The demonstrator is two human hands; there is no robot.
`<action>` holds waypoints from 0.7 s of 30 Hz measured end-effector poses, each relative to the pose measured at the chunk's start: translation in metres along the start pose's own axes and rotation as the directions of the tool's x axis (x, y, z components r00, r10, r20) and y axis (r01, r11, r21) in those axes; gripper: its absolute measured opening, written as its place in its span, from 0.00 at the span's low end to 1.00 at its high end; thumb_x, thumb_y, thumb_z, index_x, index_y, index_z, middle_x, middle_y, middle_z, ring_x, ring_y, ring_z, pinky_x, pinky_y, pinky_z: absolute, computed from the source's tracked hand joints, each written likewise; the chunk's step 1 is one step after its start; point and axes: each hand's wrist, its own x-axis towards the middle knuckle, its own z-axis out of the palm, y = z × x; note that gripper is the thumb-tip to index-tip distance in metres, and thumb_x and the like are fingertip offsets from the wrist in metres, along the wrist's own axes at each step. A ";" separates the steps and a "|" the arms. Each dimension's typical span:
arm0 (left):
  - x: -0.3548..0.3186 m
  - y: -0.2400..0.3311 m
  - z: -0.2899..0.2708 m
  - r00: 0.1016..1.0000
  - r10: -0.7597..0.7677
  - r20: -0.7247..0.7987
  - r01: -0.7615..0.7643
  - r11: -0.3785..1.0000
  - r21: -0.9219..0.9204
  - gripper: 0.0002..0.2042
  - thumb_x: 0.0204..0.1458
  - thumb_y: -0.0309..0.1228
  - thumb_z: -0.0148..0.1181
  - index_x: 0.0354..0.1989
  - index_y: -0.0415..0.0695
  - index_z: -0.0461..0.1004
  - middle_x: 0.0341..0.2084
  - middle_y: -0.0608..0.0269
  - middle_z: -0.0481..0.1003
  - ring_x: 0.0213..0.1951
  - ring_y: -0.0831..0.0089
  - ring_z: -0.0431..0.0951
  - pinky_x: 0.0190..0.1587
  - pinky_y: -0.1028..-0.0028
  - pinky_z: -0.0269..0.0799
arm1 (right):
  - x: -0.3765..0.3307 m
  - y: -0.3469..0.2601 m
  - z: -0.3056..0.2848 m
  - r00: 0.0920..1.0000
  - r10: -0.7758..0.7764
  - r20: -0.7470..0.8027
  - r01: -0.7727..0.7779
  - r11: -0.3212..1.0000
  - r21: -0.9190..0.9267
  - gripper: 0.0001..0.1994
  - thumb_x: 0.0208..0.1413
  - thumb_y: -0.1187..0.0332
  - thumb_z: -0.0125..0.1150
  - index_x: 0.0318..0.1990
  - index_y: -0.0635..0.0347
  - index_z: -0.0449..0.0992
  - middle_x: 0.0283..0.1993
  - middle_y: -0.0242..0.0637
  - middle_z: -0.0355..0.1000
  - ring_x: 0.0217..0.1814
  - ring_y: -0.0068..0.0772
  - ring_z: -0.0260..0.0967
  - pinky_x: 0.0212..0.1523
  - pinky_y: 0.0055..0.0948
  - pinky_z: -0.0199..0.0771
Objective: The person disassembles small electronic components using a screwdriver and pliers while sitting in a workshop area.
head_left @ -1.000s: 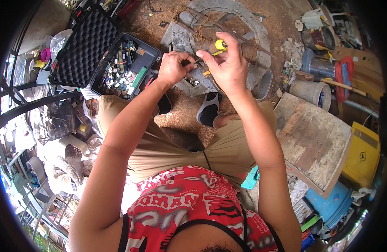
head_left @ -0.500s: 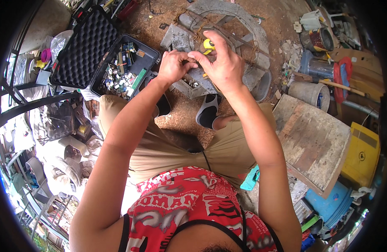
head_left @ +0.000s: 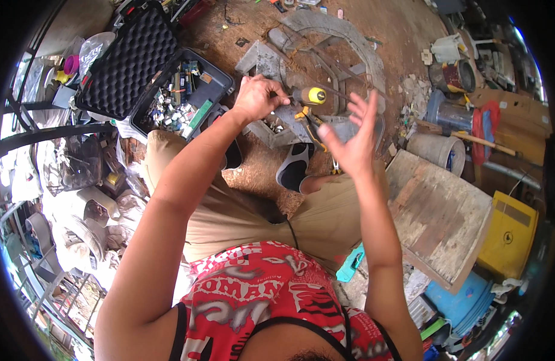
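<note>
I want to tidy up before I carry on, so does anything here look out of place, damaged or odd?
Yes. The yellow-handled pliers lie loose on the metal frame rather than in the open tool case. The wooden board at your right looks worn and sits tilted among clutter. Your right hand is open and empty, while your left hand grips the screwdriver.

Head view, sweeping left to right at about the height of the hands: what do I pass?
Open black case lid with foam lining → case tray of small parts → left hand → yellow-ended screwdriver handle → right hand, open → grey bucket → red-headed tool with a wooden handle.
</note>
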 end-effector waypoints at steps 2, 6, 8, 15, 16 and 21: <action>-0.001 -0.001 0.001 1.000 0.008 0.001 -0.008 1.000 0.005 0.09 0.45 0.46 0.69 0.28 0.57 0.81 0.27 0.70 0.79 0.43 0.66 0.73 0.49 0.60 0.57 | -0.005 -0.018 0.007 0.982 -0.152 0.115 0.136 0.982 0.133 0.54 0.45 0.58 0.75 0.72 0.62 0.40 0.66 0.56 0.59 0.62 0.52 0.65 0.56 0.47 0.70; -0.001 0.006 -0.003 1.000 -0.011 0.010 0.011 1.000 0.022 0.09 0.45 0.45 0.69 0.27 0.57 0.81 0.28 0.72 0.79 0.43 0.68 0.73 0.50 0.61 0.57 | 0.033 -0.026 0.044 0.975 -0.213 0.060 0.192 0.948 0.255 0.33 0.58 0.62 0.63 0.67 0.58 0.56 0.50 0.48 0.74 0.48 0.44 0.76 0.46 0.36 0.77; -0.002 0.007 -0.001 1.000 -0.007 -0.010 0.007 0.998 0.055 0.09 0.45 0.45 0.69 0.27 0.57 0.81 0.28 0.72 0.79 0.42 0.68 0.73 0.49 0.62 0.57 | 0.050 -0.029 0.043 0.961 -0.260 0.090 0.243 0.956 0.167 0.27 0.58 0.63 0.62 0.64 0.54 0.61 0.43 0.44 0.76 0.43 0.43 0.77 0.41 0.36 0.78; -0.010 0.001 0.013 0.987 0.058 -0.150 -0.051 0.997 0.051 0.11 0.44 0.44 0.69 0.33 0.56 0.79 0.29 0.72 0.79 0.41 0.67 0.74 0.49 0.64 0.58 | 0.067 -0.024 0.041 0.947 -0.249 0.202 0.229 0.966 0.117 0.25 0.60 0.66 0.61 0.62 0.56 0.60 0.43 0.41 0.74 0.42 0.35 0.76 0.38 0.29 0.78; -0.010 0.002 0.014 0.986 0.063 -0.151 -0.055 0.997 0.057 0.11 0.44 0.44 0.69 0.33 0.56 0.79 0.30 0.72 0.79 0.41 0.67 0.74 0.49 0.64 0.58 | 0.070 -0.026 0.040 0.947 -0.243 0.209 0.223 0.968 0.112 0.25 0.60 0.66 0.61 0.62 0.56 0.60 0.42 0.41 0.74 0.42 0.35 0.76 0.38 0.29 0.78; -0.013 -0.001 0.019 0.980 0.080 -0.184 -0.070 0.996 0.058 0.11 0.43 0.44 0.69 0.32 0.55 0.79 0.29 0.71 0.79 0.38 0.67 0.74 0.47 0.64 0.59 | 0.074 -0.029 0.042 0.958 -0.200 0.206 0.168 0.972 0.164 0.24 0.58 0.67 0.61 0.61 0.52 0.62 0.40 0.44 0.75 0.41 0.49 0.76 0.38 0.41 0.76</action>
